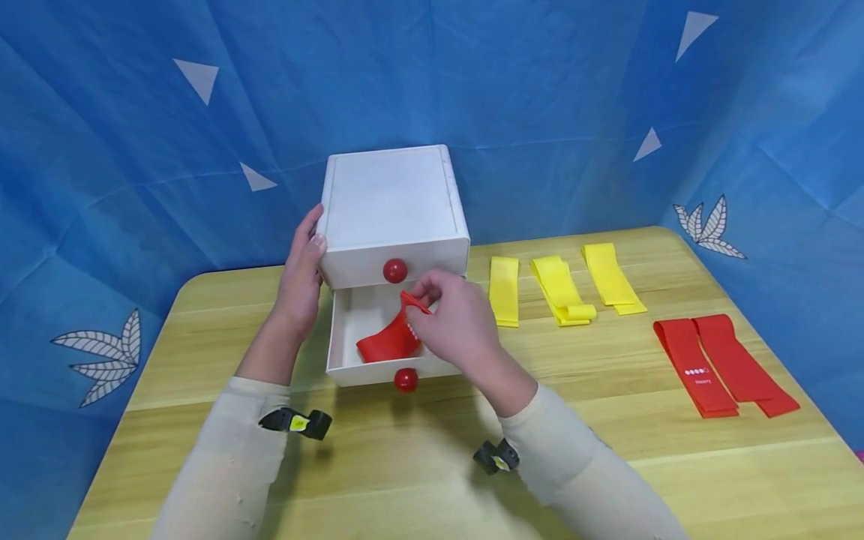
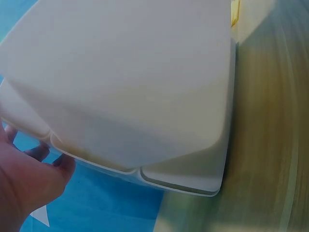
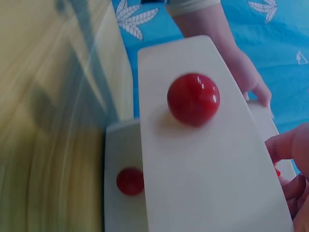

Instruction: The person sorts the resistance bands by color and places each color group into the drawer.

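A small white two-drawer cabinet [image 1: 391,199] with red knobs stands toward the back of the table. Its lower drawer [image 1: 343,330] is pulled out. My right hand [image 1: 459,319] reaches over that drawer and pinches the upper end of a red resistance band [image 1: 390,343], whose lower part hangs in a curve inside the drawer. My left hand [image 1: 299,274] rests against the cabinet's left side, thumb near the top front corner; its fingers [image 2: 58,169] touch the white edge in the left wrist view. A red knob [image 3: 193,100] on a drawer front shows large in the right wrist view.
Right of the cabinet lie several folded yellow bands [image 1: 504,292] on the wooden table [image 1: 405,480]. Two more red bands [image 1: 698,367] lie farther right, side by side. A blue patterned cloth [image 1: 540,90] hangs behind and beside the table.
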